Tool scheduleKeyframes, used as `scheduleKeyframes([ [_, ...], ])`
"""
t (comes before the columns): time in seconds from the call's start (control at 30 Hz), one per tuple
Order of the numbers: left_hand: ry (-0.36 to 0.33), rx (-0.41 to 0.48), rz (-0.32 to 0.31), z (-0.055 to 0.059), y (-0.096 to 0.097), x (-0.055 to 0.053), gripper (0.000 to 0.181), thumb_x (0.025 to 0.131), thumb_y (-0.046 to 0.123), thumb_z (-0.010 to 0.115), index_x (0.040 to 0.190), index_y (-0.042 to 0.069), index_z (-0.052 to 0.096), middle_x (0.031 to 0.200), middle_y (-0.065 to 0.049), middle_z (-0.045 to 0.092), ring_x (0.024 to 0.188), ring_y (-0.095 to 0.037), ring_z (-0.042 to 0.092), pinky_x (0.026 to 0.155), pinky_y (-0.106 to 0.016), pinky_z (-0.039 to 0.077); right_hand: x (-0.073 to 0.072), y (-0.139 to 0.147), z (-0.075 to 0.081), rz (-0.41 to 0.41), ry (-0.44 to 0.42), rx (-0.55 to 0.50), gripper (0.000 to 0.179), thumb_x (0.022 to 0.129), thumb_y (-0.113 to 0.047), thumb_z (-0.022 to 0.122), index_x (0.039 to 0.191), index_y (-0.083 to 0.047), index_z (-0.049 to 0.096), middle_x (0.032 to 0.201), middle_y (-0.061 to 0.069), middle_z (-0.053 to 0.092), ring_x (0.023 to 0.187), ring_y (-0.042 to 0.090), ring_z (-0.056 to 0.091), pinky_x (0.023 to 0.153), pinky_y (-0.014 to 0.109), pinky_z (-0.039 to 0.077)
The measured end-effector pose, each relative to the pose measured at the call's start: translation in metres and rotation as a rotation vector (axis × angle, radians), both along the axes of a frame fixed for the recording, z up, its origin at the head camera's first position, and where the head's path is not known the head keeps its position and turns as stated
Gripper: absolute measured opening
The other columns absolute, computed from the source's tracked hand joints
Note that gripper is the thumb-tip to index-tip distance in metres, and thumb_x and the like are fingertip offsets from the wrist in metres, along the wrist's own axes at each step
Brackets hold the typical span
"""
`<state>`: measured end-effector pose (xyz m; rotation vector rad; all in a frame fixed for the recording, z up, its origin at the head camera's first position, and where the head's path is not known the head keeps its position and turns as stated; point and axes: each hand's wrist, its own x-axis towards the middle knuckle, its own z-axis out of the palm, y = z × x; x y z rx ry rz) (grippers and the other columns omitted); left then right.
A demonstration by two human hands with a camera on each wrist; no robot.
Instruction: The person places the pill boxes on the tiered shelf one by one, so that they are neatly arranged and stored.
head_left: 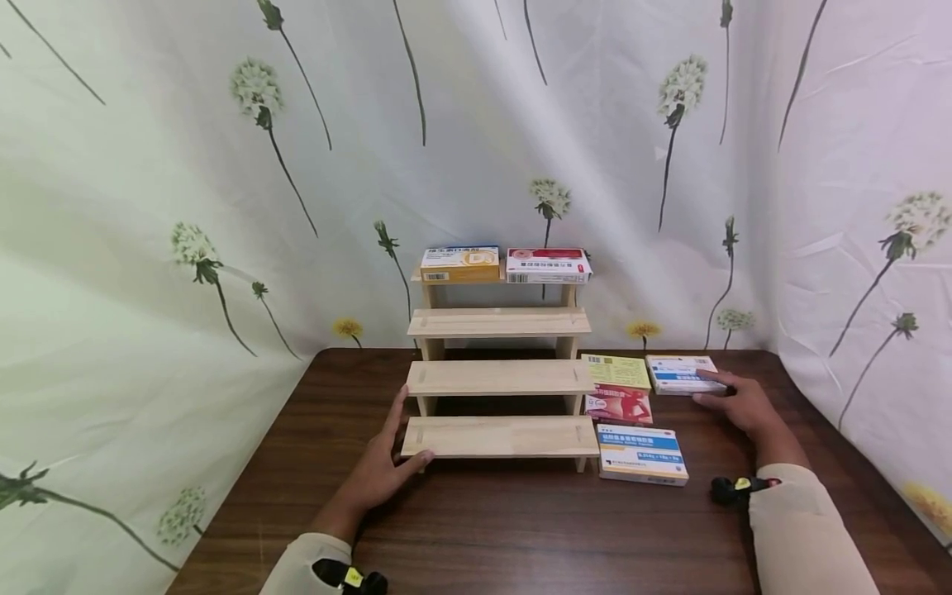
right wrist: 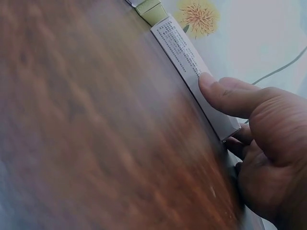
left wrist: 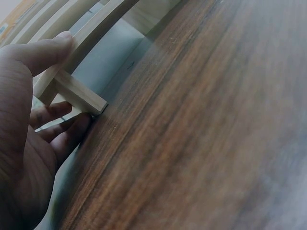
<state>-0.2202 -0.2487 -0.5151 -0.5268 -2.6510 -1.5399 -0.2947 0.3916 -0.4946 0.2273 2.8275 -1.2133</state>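
Gripping a box [head_left: 675, 376] right of centre, likely light, crushable, best held by its edges, is the right hand [head_left: 744, 406]; the left hand [head_left: 381, 473] clasps the central rack [head_left: 502, 435].

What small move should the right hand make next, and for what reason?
I would judge that the right hand should gently lift the rear white-and-blue box. Its thumb is already against the box, which lies flat on the table, while the orange-and-white box and red-and-white box sit atop the wooden rack that the left hand holds.
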Motion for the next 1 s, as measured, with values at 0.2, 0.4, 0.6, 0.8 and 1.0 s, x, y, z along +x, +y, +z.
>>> scheduleKeyframes([
  [0.2,-0.002,-0.005,0.001,-0.0005,-0.0001,0.0012,0.112,0.102,0.032,0.080,0.177,0.034,-0.003,0.173,-0.028,0.037,0.150,-0.049,0.053,0.110,-0.060,0.054,-0.0002,-0.0022,-0.0006,-0.004,0.034,0.011,0.074,0.099,-0.035,0.083,0.161,-0.006,0.052,0.172,0.040,0.022,0.159,0.066,0.019,0.126,0.078,0.019],
  [0.4,-0.005,0.009,-0.005,-0.0007,-0.0003,0.0002,0.112,0.103,0.031,0.080,0.178,0.032,-0.002,0.172,-0.029,0.039,0.149,-0.050,0.053,0.108,-0.060,0.055,-0.0007,-0.0055,-0.0020,-0.036,0.058,0.015,0.065,0.100,-0.023,0.082,0.157,-0.006,0.055,0.170,0.041,0.026,0.158,0.066,0.023,0.125,0.077,0.022],
  [0.6,-0.006,0.005,-0.009,0.0000,-0.0001,-0.0018,0.112,0.103,0.031,0.080,0.177,0.037,-0.003,0.172,-0.029,0.038,0.149,-0.050,0.053,0.108,-0.057,0.056,-0.0012,-0.0062,-0.0040,-0.062,0.061,-0.004,0.061,0.103,-0.017,0.077,0.158,-0.008,0.052,0.171,0.038,0.026,0.158,0.065,0.024,0.126,0.077,0.022],
  [0.8,0.000,0.012,-0.015,0.0006,-0.0001,-0.0013,0.112,0.102,0.030,0.081,0.176,0.043,-0.003,0.173,-0.030,0.036,0.149,-0.049,0.054,0.106,-0.053,0.056,0.0012,-0.0080,-0.0023,-0.093,0.050,-0.014,0.059,0.104,-0.015,0.076,0.158,-0.009,0.052,0.171,0.037,0.027,0.159,0.064,0.024,0.126,0.076,0.023],
  [1.0,0.000,0.008,-0.011,-0.0005,-0.0004,-0.0007,0.112,0.102,0.029,0.081,0.177,0.038,-0.003,0.169,-0.030,0.044,0.144,-0.048,0.058,0.102,-0.048,0.059,0.0023,-0.0095,-0.0006,-0.128,0.039,-0.048,0.057,0.106,-0.015,0.074,0.158,-0.009,0.052,0.172,0.036,0.026,0.160,0.062,0.024,0.127,0.076,0.022],
])
